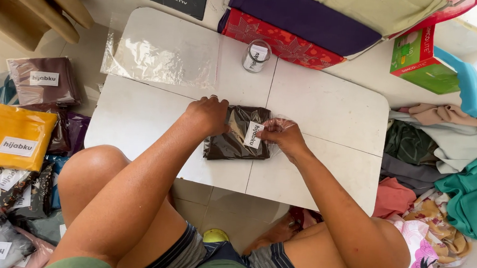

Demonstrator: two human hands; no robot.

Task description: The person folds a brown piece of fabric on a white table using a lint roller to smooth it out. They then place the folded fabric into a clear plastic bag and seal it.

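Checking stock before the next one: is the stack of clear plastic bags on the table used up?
No, clear plastic bags lie flat on the white table, beyond the left hand.

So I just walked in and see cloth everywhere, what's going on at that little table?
A person sits on the floor at a low white table. Both hands are on a dark brown folded cloth in a clear plastic bag: the left hand presses its upper left edge, the right hand grips its right end by the white label. An empty clear bag and a small roll lie further back on the table. Bagged cloths are piled at the left, loose cloths at the right.
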